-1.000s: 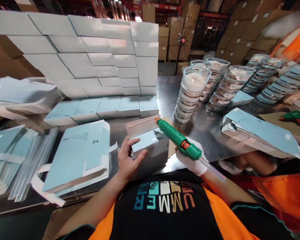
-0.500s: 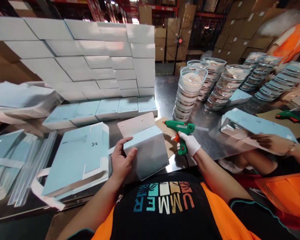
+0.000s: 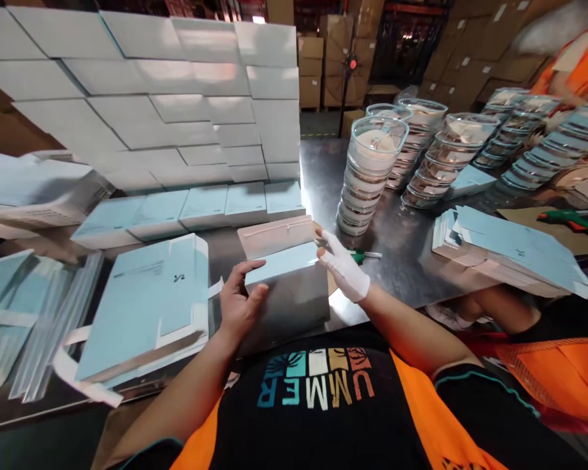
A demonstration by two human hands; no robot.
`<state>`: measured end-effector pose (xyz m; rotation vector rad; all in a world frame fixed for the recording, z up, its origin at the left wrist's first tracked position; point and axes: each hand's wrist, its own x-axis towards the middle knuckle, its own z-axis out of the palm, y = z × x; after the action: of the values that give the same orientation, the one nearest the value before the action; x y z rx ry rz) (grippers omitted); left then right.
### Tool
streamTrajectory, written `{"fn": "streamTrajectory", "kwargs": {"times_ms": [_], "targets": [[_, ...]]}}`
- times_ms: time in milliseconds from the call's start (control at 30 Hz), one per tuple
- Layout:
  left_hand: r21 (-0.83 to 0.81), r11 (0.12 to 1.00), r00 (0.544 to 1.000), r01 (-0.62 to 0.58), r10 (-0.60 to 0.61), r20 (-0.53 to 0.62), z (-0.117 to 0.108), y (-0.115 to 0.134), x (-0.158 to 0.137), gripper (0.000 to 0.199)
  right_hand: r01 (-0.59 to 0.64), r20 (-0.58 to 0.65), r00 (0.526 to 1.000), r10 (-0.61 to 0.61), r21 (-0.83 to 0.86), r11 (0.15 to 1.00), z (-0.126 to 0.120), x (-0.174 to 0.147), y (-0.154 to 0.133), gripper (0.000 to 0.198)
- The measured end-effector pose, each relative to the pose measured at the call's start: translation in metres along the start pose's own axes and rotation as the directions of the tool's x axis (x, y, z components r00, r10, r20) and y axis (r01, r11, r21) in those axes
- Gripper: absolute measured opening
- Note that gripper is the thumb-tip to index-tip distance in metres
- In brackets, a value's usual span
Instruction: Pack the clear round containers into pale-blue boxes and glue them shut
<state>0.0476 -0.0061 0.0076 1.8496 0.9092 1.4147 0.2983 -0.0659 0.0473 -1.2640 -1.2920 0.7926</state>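
Note:
A light blue and grey carton stands at the table edge against my body, its pale top flap raised, with a thin glue line along it. My left hand grips the carton's left end, thumb on the near face and fingers over the top. My right hand, in a white glove with bare fingertips, is at the carton's right top corner with fingers stretched out; whether they touch the flap is unclear. Behind that hand lies a green glue gun, mostly hidden.
Flat light blue cartons lie stacked at left, beside clear plastic strips. A wall of finished boxes rises at the back. Stacked clear cups stand right of centre. More flat cartons and another glue gun are at right.
My right hand has let go of the glue gun, which now lies on the table, and has moved left to the carton. The co-worker's hand has left the flat cartons at right.

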Motion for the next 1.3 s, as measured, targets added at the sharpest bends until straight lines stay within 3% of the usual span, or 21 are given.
{"fn": "streamTrajectory", "kwargs": {"times_ms": [133, 200, 300, 367, 433, 500, 633, 733, 900, 1100, 1133, 1200, 1267, 1300], "targets": [[-0.023, 0.996, 0.992, -0.087, 0.089, 0.091, -0.004, -0.010, 0.001, 0.068, -0.010, 0.075, 0.997, 0.010, -0.002, 1.000, 0.020, 0.012, -0.003, 0.031], [0.005, 0.993, 0.988, -0.115, 0.114, 0.102, -0.007, -0.017, 0.000, 0.066, -0.013, 0.070, 0.997, 0.013, -0.001, 1.000, 0.021, 0.013, 0.000, 0.028], [-0.068, 0.974, 0.974, -0.216, 0.219, 0.053, -0.004, -0.023, 0.000, 0.051, 0.049, 0.100, 0.994, -0.052, 0.037, 0.998, 0.014, 0.009, 0.008, 0.044], [-0.230, 0.937, 0.964, -0.264, 0.266, -0.021, 0.000, -0.023, 0.002, 0.041, 0.140, 0.142, 0.980, -0.137, -0.012, 0.990, 0.006, 0.003, 0.015, 0.065], [-0.385, 0.875, 0.954, -0.293, 0.292, -0.062, 0.003, -0.021, 0.006, 0.046, 0.245, 0.168, 0.959, -0.226, -0.103, 0.964, -0.002, -0.004, 0.021, 0.073], [-0.418, 0.845, 0.933, -0.334, 0.358, -0.020, 0.001, -0.019, 0.011, 0.045, 0.339, 0.197, 0.931, -0.307, -0.152, 0.928, -0.008, -0.012, 0.026, 0.061], [-0.299, 0.843, 0.854, -0.447, 0.502, 0.139, -0.014, -0.013, 0.021, 0.030, 0.469, 0.306, 0.856, -0.416, -0.122, 0.875, -0.011, -0.024, 0.021, 0.029], [-0.286, 0.857, 0.835, -0.429, 0.497, 0.236, -0.020, -0.008, 0.023, 0.032, 0.457, 0.366, 0.847, -0.386, -0.128, 0.880, -0.009, -0.026, 0.010, 0.028], [-0.198, 0.929, 0.885, -0.312, 0.360, 0.295, -0.020, -0.001, 0.018, 0.034, 0.407, 0.399, 0.858, -0.324, -0.143, 0.902, -0.008, -0.023, -0.005, 0.027], [-0.259, 0.880, 0.844, -0.398, 0.462, 0.274, -0.020, -0.005, 0.019, 0.022, 0.460, 0.389, 0.836, -0.386, -0.114, 0.881, -0.006, -0.023, 0.002, 0.027], [-0.272, 0.878, 0.846, -0.395, 0.463, 0.265, -0.019, -0.008, 0.017, 0.024, 0.444, 0.367, 0.852, -0.374, -0.125, 0.887, -0.005, -0.025, 0.008, 0.031], [-0.289, 0.907, 0.897, -0.307, 0.378, 0.232, -0.016, -0.016, 0.010, 0.045, 0.357, 0.276, 0.911, -0.305, -0.160, 0.920, -0.003, -0.028, 0.021, 0.057], [-0.294, 0.954, 0.966, -0.067, 0.135, 0.219, -0.011, -0.026, -0.002, 0.101, 0.210, 0.156, 0.971, -0.182, -0.188, 0.959, -0.002, -0.029, 0.032, 0.093], [-0.283, 0.956, 0.967, 0.082, -0.008, 0.254, -0.008, -0.031, -0.010, 0.130, 0.137, 0.113, 0.987, -0.117, -0.188, 0.973, -0.002, -0.028, 0.036, 0.103]]}}
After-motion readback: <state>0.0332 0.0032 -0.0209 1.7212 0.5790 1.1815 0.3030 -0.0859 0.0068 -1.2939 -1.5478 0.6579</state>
